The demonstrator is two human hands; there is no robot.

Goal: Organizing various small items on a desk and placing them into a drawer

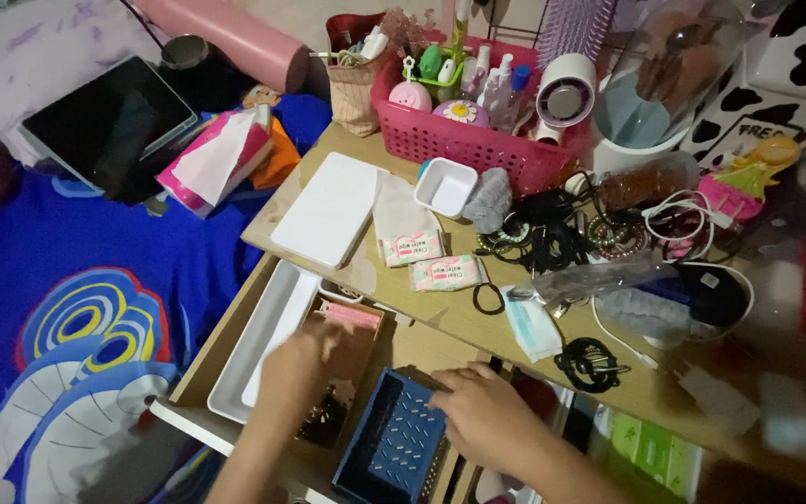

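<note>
Both hands (305, 369) blurred (fingers indistinct)

Both arms enter from the bottom edge of the view and reach forward and upward, 2 bare forearms with no sleeves showing. The left hand (305, 369) is motion-blurred; its back faces the camera, the wrist is roughly straight, and the fingers are bent downward, so their tips cannot be made out. The right hand (482, 411) is sharper. It lies palm down with its back to the camera, fingers stretched toward the left and slightly spread, the wrist bent a little inward. The 2 hands sit near each other without touching, the left slightly farther forward than the right.
</note>
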